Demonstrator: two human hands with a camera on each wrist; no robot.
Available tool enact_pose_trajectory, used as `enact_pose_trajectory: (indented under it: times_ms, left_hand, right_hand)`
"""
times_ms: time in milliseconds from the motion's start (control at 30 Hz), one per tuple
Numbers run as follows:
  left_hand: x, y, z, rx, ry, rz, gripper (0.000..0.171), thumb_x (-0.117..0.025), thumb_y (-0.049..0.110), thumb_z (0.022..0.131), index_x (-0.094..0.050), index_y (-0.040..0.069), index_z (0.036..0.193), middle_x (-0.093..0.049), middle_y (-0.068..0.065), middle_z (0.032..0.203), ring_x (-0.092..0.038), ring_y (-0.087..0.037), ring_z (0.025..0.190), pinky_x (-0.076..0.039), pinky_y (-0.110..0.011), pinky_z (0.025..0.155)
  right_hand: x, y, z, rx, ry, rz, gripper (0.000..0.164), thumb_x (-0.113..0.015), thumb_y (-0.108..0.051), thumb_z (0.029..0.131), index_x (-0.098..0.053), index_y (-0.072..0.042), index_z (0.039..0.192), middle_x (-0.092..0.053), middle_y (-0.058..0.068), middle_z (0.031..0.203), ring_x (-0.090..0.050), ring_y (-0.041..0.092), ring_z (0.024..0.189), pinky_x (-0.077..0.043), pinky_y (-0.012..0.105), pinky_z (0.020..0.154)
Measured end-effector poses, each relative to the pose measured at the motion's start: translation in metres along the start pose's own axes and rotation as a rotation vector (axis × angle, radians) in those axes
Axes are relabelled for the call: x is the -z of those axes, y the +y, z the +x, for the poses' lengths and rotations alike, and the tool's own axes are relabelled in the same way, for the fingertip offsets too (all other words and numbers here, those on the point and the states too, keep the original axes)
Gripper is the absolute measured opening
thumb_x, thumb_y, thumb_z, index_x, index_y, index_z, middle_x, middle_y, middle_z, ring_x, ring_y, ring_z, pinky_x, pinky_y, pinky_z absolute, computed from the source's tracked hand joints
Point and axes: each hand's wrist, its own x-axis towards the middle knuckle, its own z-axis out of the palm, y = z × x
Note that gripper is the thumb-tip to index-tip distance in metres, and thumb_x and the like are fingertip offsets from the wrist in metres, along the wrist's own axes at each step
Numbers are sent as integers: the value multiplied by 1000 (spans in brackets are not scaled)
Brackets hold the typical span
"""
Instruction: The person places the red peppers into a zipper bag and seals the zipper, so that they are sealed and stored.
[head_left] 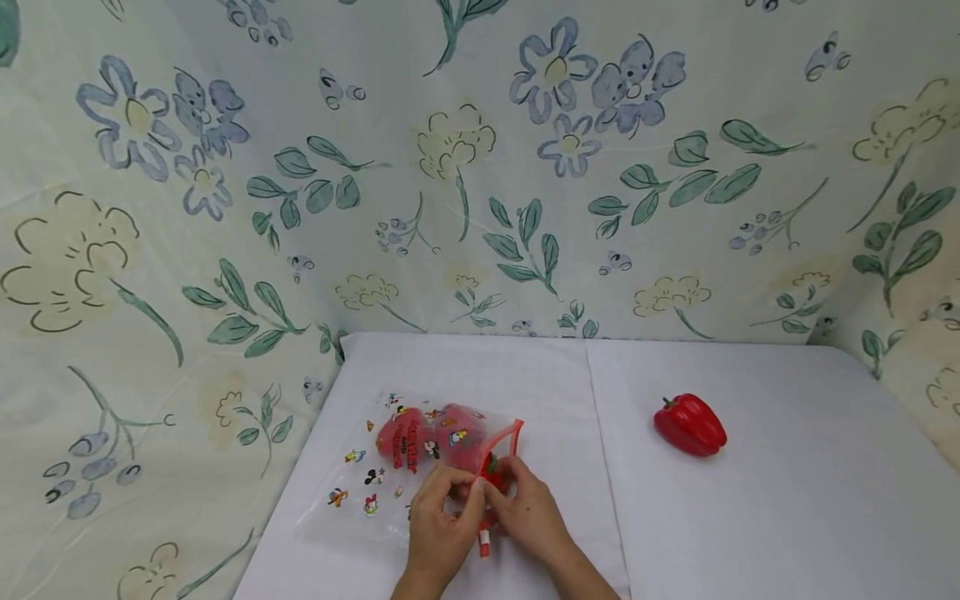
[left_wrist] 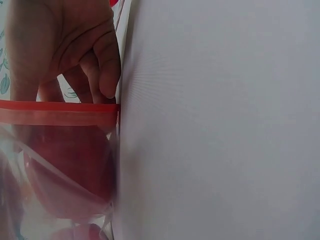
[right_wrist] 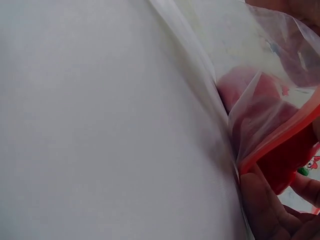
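Observation:
A clear zip bag (head_left: 345, 479) printed with small cartoon figures lies on the table, its red-edged mouth facing right. Two rounded red things (head_left: 459, 433) show through the plastic. At the mouth sits a red bell pepper (head_left: 491, 473) with a green stem, partly inside the bag. My left hand (head_left: 442, 521) pinches the bag's rim between thumb and forefinger. From the right, my right hand (head_left: 534, 517) holds the pepper, its thumb close to the left thumb. The right wrist view has fingertips (right_wrist: 260, 200) against the red rim (right_wrist: 280, 135), right beside the pepper.
Another red bell pepper (head_left: 690, 425) lies on its side on the white-covered table (head_left: 780, 500), well to the right of the hands. A seam runs down the cover between them. Floral curtain (head_left: 465, 208) hangs behind and along the left side.

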Motion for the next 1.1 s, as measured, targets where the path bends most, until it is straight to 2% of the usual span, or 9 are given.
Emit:
enact_pose_trajectory:
  times_ms: [133,267,367,500,633,700,800,933,1100]
  left_hand:
    - [-1,-2,0,-55,16,-24,26,-77,-3,82,-68,20,90,-61,8,83,-58,-3,75,-51,-17,64]
    - [-1,-3,-1,-69,14,-42,25,-77,-3,82,-68,19,91,-61,7,83,-59,-3,75,-52,-17,65]
    - [0,-4,-1,-75,12,-47,22,-78,-2,83,-69,16,90,-63,4,83,-59,-3,75,-52,-16,65]
    - [0,-1,0,-31,7,-36,24,-77,-1,84,-67,20,89,-60,10,83,-58,-2,74,-52,-17,64]
    - [2,1,1,28,-5,-26,27,-76,-1,85,-66,24,89,-57,17,84,-57,-1,74,-54,-21,64]
    - [3,1,2,33,-6,-22,27,-76,-1,85,-66,24,89,-58,17,84,-57,-1,75,-54,-21,64]
    - [3,1,2,33,-5,-18,27,-76,-1,85,-66,24,90,-59,17,85,-57,-1,75,-54,-21,64]
    - [4,1,1,37,-9,-14,26,-76,0,86,-66,24,90,-58,18,85,-57,-1,75,-54,-20,64]
    - [5,1,1,85,-28,-16,23,-76,3,88,-66,24,90,-56,19,84,-57,-1,76,-54,-20,65]
  right_hand:
    - [-2,-2,1,19,31,-76,32,-73,-41,91,-68,-19,114,-66,0,95,-61,8,63,-50,25,57]
    - [-2,-4,1,37,58,-166,29,-72,-44,91,-72,-20,108,-65,-4,91,-56,7,76,-44,25,64]
    - [-1,-3,0,32,27,-134,36,-69,-46,93,-72,-16,112,-67,1,96,-61,8,71,-48,25,61]
    - [2,-3,-2,-4,-12,-33,47,-62,-53,97,-70,-12,119,-68,6,99,-67,11,60,-53,28,54]
    - [8,-2,-1,-31,3,4,46,-59,-54,99,-70,-14,118,-70,3,91,-68,13,58,-53,29,54]
    - [12,-2,-1,-40,19,-6,44,-59,-52,100,-70,-14,119,-72,4,89,-67,14,57,-51,30,55]
    - [20,-1,-1,-64,47,-8,45,-59,-53,99,-69,-14,121,-74,9,99,-69,14,60,-52,30,57]
    - [33,-1,-2,-96,94,11,47,-61,-54,98,-69,-14,122,-70,13,122,-74,14,70,-54,30,60]
    - [55,-1,-3,-136,168,6,48,-63,-55,96,-70,-15,121,-73,10,118,-75,13,77,-56,28,64]
